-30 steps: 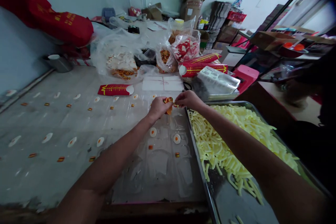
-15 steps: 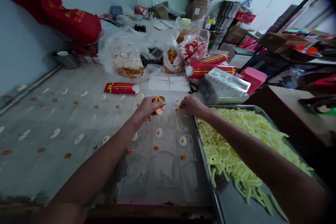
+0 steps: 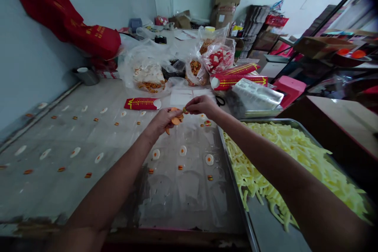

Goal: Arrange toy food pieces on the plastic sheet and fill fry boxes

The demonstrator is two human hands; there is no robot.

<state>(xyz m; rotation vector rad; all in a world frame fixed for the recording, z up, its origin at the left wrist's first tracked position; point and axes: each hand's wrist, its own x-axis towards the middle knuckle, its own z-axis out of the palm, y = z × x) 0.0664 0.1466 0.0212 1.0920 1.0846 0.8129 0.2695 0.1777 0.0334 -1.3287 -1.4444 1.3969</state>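
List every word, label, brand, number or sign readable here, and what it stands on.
No text is readable.
Red cloth: yellow lettering, too blurred.
Red packets: yellow zigzag and rows of marks, no legible words.
Pale label on a cardboard box: too small to read.

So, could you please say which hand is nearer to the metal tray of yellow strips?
The right hand: it is near the far left corner of the metal tray, its forearm over the yellow strips. The left hand, holding orange pieces, is farther left.
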